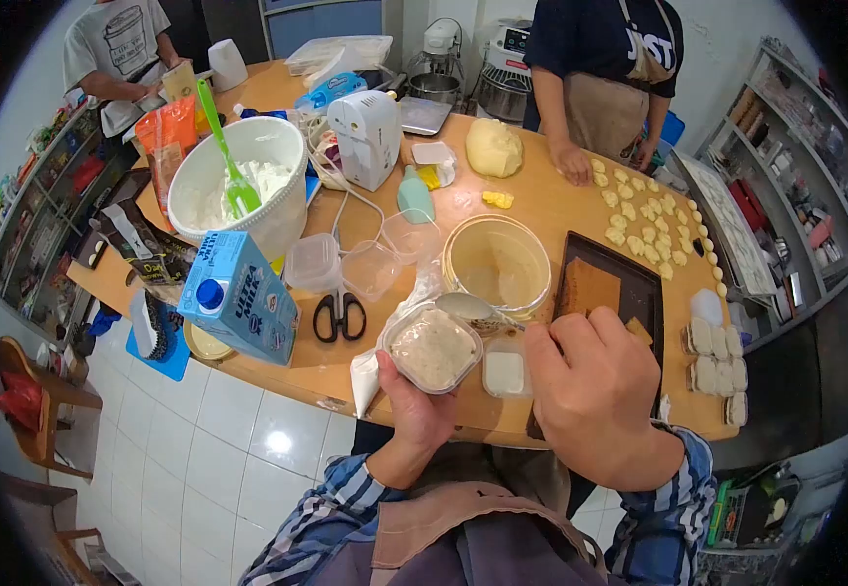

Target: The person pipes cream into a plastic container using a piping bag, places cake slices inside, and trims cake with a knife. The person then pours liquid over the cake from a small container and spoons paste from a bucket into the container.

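My left hand (pixel 416 418) holds up a small square plastic cup (pixel 434 350) filled with a pale, speckled cream. Gripped in my right hand (pixel 595 396) is a metal spoon (pixel 465 306), its bowl just above the cup's far edge. Behind the spoon stands a round tub (pixel 483 246) with cream smeared on its inside. Between my hands, on the table, lies another small square cup (pixel 507 374) with white contents. A white piping bag (pixel 369 376) lies left of my left hand.
A dark tray (pixel 651 293) bears a brown cake slab (pixel 590 291). Scissors (pixel 339 317), a blue milk carton (pixel 238 298) and a white bucket (pixel 287 210) with a green spatula stand left. Filled cups (pixel 717 366) sit right. Two people work across the table near dough (pixel 493 147).
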The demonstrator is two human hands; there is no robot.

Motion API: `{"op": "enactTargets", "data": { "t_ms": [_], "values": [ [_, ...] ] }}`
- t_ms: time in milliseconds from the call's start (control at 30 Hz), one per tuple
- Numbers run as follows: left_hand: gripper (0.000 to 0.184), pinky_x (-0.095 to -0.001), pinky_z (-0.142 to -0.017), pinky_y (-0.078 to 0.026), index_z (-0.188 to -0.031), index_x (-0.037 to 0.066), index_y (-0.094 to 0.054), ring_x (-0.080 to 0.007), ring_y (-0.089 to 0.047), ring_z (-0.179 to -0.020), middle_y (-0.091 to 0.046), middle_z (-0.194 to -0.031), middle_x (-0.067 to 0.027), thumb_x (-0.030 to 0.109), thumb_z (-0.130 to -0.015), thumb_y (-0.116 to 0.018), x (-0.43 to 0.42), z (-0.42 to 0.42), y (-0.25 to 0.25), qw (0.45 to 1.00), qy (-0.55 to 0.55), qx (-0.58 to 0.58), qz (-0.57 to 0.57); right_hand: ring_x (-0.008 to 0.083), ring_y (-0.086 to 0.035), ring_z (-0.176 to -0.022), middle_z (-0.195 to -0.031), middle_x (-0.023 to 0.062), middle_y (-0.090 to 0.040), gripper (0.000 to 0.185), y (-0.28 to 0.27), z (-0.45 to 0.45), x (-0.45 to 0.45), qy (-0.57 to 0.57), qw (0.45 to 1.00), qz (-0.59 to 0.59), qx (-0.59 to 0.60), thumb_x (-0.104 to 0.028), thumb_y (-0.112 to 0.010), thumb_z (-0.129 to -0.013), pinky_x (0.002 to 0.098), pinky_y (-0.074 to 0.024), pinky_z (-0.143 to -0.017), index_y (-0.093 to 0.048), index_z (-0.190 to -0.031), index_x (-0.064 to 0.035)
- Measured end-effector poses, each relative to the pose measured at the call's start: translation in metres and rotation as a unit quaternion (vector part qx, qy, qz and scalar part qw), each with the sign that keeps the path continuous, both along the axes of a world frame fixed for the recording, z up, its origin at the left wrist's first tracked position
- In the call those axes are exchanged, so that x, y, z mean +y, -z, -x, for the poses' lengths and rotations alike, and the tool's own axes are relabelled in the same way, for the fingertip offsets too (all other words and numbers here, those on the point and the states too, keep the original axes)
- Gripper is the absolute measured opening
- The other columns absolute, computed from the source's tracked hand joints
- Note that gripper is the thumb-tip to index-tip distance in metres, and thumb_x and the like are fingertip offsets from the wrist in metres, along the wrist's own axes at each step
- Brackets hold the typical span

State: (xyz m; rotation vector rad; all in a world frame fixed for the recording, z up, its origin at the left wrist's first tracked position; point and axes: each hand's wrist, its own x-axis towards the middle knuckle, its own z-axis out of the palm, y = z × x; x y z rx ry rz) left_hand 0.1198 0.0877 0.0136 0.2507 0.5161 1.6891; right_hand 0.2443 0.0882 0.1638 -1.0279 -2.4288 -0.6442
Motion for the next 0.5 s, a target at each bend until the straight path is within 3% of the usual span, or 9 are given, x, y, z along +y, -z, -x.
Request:
{"op": "enactTargets", "data": {
  "t_ms": [200, 300, 500],
  "values": [
    [0.067, -0.0324, -0.075, -0.049, -0.121, 0.016, -0.043, -0.0190, -0.054, -0.100, -0.053, -0.113, -0.0027, 0.067, -0.083, -0.022, -0.002, 0.002, -0.012, 0.997, 0.066, -0.048, 0.015, 0.0183, -0.046, -0.061, -0.064, 0.0040, -0.046, 0.020, -0.002, 0.000, 0.001, -0.023, 1.000, -0.019, -0.007, -0.015, -0.054, -0.057, 0.0285, -0.0356, -0.047, -0.057, -0.073, -0.0028],
    [0.070, -0.0350, -0.082, -0.046, -0.123, 0.014, -0.040, -0.0201, -0.053, -0.104, -0.052, -0.116, -0.0041, 0.068, -0.082, -0.023, -0.002, 0.004, -0.002, 0.992, 0.107, -0.054, -0.027, 0.0182, -0.046, -0.062, -0.064, 0.0035, -0.045, 0.020, -0.003, 0.000, 0.001, -0.028, 0.999, -0.010, -0.017, -0.015, -0.054, -0.056, 0.0281, -0.0349, -0.048, -0.057, -0.072, -0.0033],
    [0.071, -0.0346, -0.080, -0.046, -0.122, 0.014, -0.042, -0.0191, -0.053, -0.102, -0.052, -0.115, -0.0037, 0.069, -0.081, -0.023, -0.004, 0.002, -0.005, 0.992, 0.117, -0.050, -0.013, 0.0184, -0.046, -0.062, -0.064, 0.0033, -0.046, 0.020, -0.002, 0.002, 0.002, -0.026, 0.999, -0.004, -0.036, -0.016, -0.054, -0.056, 0.0279, -0.0346, -0.049, -0.058, -0.071, -0.0034]
  ]
}}
